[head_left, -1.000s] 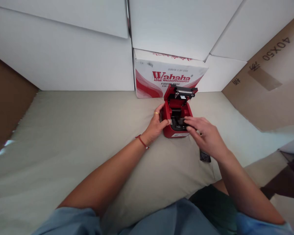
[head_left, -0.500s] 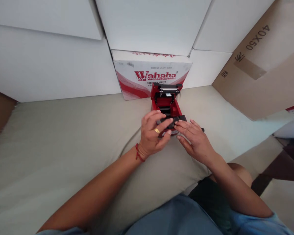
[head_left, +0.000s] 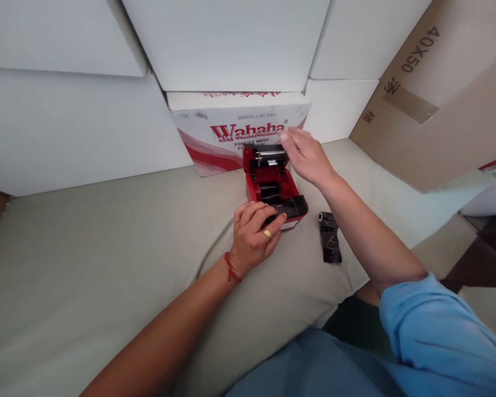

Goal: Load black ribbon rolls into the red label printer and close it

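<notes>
Left hand [head_left: 254, 236], grip unclear, on printer [head_left: 274, 184]; right hand [head_left: 306, 154] loose; carton [head_left: 223, 143] behind, roll [head_left: 329, 238] alongside

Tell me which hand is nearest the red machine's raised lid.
The right hand, beside the lid; the left hand is at the front of the red machine.

The red-and-white carton [head_left: 237, 129] reads "Wahaha PURIFIED WATER" — the brown box [head_left: 442, 94], "40X50".

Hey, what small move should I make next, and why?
I'd probably take hold of the raised lid with your right hand: it's at the lid's right edge, the red printer stands open, and your left hand is at its front.
</notes>
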A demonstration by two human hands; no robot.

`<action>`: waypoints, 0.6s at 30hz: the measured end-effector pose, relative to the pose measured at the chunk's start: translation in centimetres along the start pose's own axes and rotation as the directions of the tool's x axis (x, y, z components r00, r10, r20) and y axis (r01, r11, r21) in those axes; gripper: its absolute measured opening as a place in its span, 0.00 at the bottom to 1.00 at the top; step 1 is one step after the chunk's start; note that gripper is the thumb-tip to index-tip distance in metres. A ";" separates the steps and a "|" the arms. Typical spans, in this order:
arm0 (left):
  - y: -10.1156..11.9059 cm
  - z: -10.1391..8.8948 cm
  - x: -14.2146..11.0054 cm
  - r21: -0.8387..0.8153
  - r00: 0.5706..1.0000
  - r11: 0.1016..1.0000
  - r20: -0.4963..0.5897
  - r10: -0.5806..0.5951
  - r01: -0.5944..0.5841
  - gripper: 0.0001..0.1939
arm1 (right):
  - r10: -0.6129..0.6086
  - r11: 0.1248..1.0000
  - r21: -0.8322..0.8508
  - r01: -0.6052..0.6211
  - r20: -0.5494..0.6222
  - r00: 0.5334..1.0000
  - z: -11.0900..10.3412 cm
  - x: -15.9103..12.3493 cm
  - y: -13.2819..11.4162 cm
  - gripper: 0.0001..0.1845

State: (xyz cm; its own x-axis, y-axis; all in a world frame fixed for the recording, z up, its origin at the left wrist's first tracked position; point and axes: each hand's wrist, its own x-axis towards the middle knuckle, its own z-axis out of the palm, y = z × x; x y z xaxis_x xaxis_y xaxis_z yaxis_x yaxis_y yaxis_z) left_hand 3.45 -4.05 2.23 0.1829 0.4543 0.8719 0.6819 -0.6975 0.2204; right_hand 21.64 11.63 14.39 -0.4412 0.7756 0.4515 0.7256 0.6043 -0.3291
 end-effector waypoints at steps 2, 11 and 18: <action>-0.1 0.1 -0.2 -0.006 1.000 1.000 -0.025 0.011 -0.011 0.18 | -0.009 0.999 0.032 0.008 0.028 1.000 0.2 -0.5 -0.7 0.43; -0.3 0.0 -1.1 -0.036 0.995 0.995 0.053 -0.086 0.088 0.18 | -0.011 1.000 -0.007 0.012 0.160 0.987 -0.7 -11.4 -3.6 0.29; -1.5 -1.0 0.2 -0.147 0.964 0.952 0.039 -0.265 0.268 0.23 | 0.007 0.999 -0.032 -0.002 0.165 0.986 0.4 -12.5 -3.7 0.28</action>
State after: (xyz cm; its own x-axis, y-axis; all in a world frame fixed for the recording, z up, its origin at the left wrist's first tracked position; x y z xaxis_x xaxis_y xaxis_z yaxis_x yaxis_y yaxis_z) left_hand 1.76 -3.48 2.57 0.0233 0.6440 0.7646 0.5942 -0.6240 0.5074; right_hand 24.29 -0.25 9.67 -0.5169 0.7995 0.3059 0.7429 0.5965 -0.3037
